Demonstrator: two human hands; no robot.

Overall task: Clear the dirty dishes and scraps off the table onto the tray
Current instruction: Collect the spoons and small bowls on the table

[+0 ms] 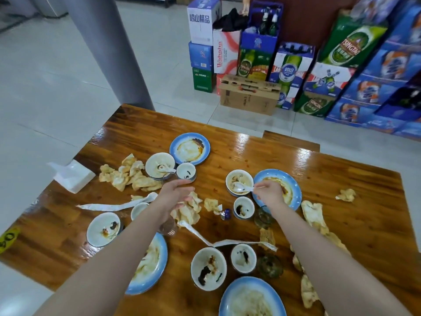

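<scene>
Tabletop (250, 144) of glossy varnished wood planks, rectangular, carries everything. Near its middle sits the soup bowl (234, 179), round white ceramic with a blue outer wall and brownish dregs; all places below are told from it.

Just right of the soup bowl lies a wide round plate (293, 185) with a blue rim and an oily orange smear. A second blue-rimmed plate (189, 148), also smeared, sits left of the soup bowl and farther away. Well left of the soup bowl is a heap of crumpled pale-yellow scraps (129, 176).

The right hand (270, 193) hovers just right of the soup bowl, above the near plate. It pinches the handle end of a spoon between thumb and fingertips. The left hand (176, 193), left of the soup bowl, has loosely straightened fingers and grips nothing. Its fingertips reach the near rim of a small white cup (186, 171) streaked with dark sauce; whether they touch it I cannot tell.

The spoon (241, 187), smooth and white, rests inside the soup bowl. Its long axis runs left to right, scoop pointing left, handle crossing the right rim.
</scene>
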